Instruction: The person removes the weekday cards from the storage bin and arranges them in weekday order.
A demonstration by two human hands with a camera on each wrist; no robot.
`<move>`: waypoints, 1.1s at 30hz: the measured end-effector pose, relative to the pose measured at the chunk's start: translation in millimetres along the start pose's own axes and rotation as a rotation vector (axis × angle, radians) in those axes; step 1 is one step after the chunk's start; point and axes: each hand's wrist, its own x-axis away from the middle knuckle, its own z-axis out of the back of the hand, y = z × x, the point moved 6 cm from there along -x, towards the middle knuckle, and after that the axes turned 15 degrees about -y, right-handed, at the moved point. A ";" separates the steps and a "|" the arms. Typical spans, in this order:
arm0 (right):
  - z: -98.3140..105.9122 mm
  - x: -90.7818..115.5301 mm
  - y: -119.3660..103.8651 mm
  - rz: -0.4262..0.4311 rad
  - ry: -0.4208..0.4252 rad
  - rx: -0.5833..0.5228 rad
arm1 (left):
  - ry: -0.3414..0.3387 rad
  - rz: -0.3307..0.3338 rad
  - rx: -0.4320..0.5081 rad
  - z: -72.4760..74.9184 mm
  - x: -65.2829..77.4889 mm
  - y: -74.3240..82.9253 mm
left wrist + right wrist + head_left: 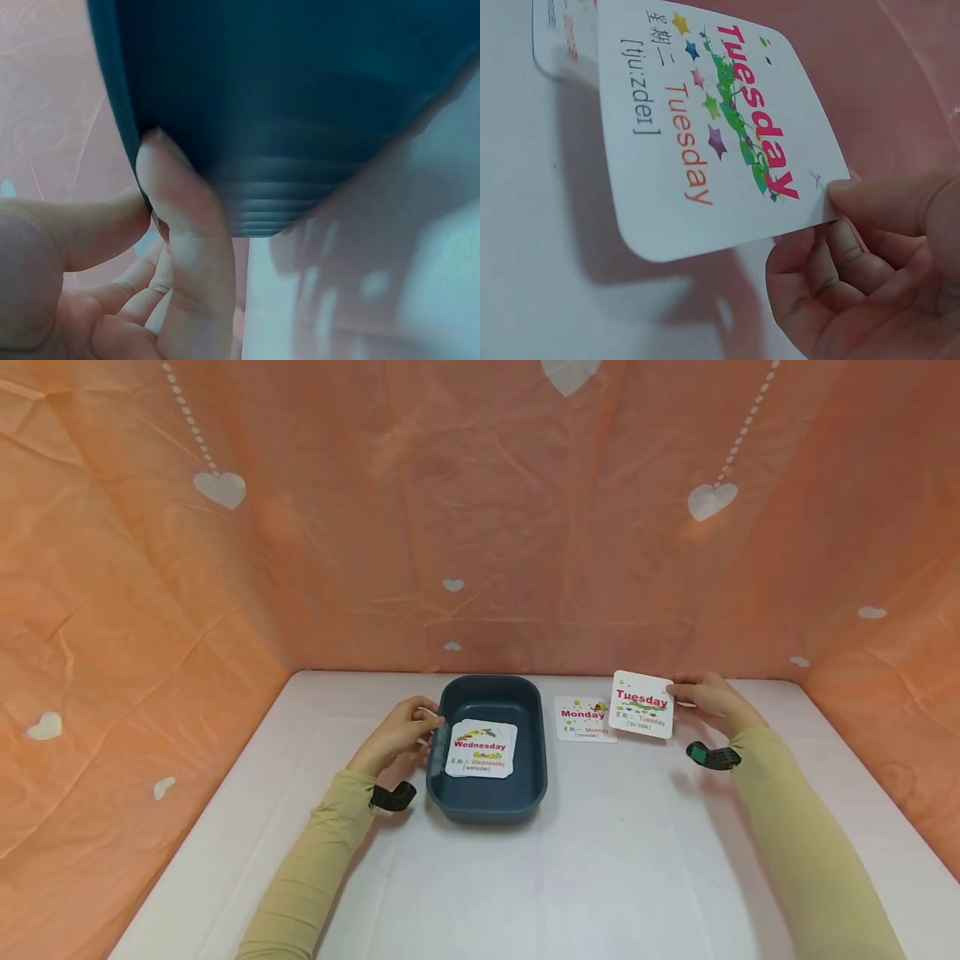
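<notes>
A dark blue rectangular tray [528, 789] stands on the white table, holding a small stack of cards topped by the Wednesday card [481, 749]. My left hand [397, 733] pinches the tray's left rim between thumb and index finger, as the left wrist view shows close up. To the right, my right hand [711, 700] pinches the Tuesday card [642, 705] by its right edge; the card is tilted and casts a shadow on the table below. Its left edge overlaps the Monday card [583, 720], which lies flat on the table between tray and right hand.
The white table [600, 877] ends at the back against an orange cloth [517, 535] printed with white hearts, which also rises at both sides. Black wrist straps [393, 797] sit at both sleeve cuffs.
</notes>
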 end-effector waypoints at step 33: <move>11.8 -16.7 23.0 -0.016 0.106 0.287 | 0.012 0.015 -0.003 0.3 2.0 -0.1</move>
